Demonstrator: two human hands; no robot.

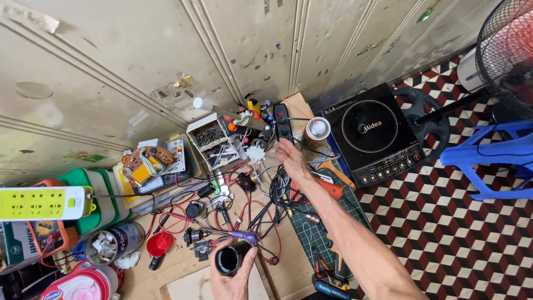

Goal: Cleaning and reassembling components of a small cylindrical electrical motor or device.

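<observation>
Left hand (233, 275) clasping black cylinder (228, 259) (glossy, hollow), right hand (291, 159) fingers loose over tangled wires (272, 194)

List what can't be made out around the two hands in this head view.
- Left hand: wrist cut off by the bottom edge; the dark cylinder it holds is partly covered by fingers, its lower end hidden.
- Right hand: fingertips near the black power strip; contact too small to tell.
- Wire tangle: which wire goes where cannot be traced.
- Small parts in the white box: too small to identify.
</observation>
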